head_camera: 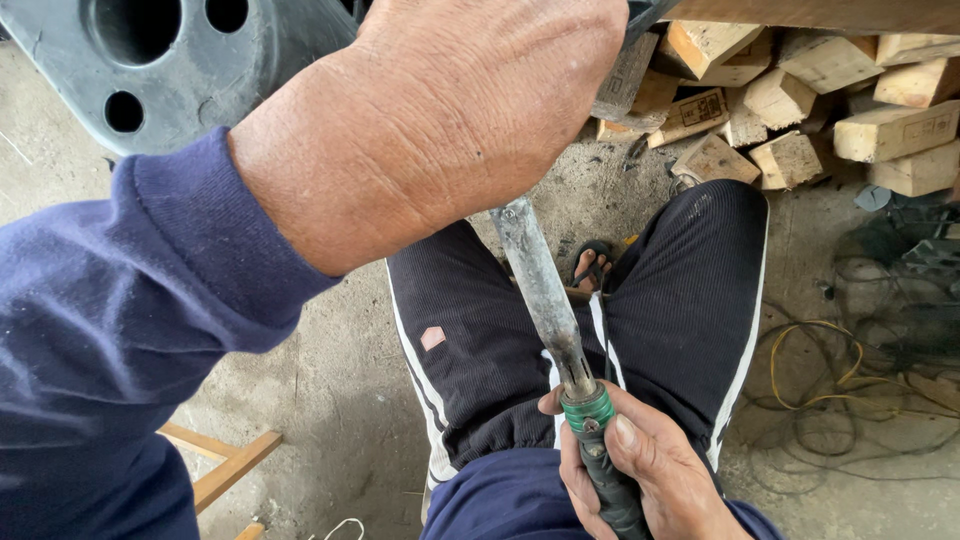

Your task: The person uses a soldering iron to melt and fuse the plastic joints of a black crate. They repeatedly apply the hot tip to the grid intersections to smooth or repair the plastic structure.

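Concrete floor (pixel 350 400), dusty, w/ a heap of cut wood blocks (pixel 800 90) stacked at the far side and loose wires (pixel 850 380) tangled off to the right. Person sits low, knees apart in dark striped trousers (pixel 680 300), so the work hangs between the legs.

Right hand (pixel 640 470) is wrapped tight round the black handle of a soldering iron (pixel 545 290), thumb pressed by the green collar; that keeps skin off the long grey metal barrel, which points up and away from the body. Iron sits at frame centre, tip end hidden under the other hand.

Left hand (pixel 440 120) is raised close to the lens, back of hand to camera. Fingers are out of sight, so can't tell if its grip is closed on anything; prob. steadying sth near the tip. Dark metal plate (pixel 150 70) w/ round holes lies top left. Wooden frame bit (pixel 230 465) shows bottom left.
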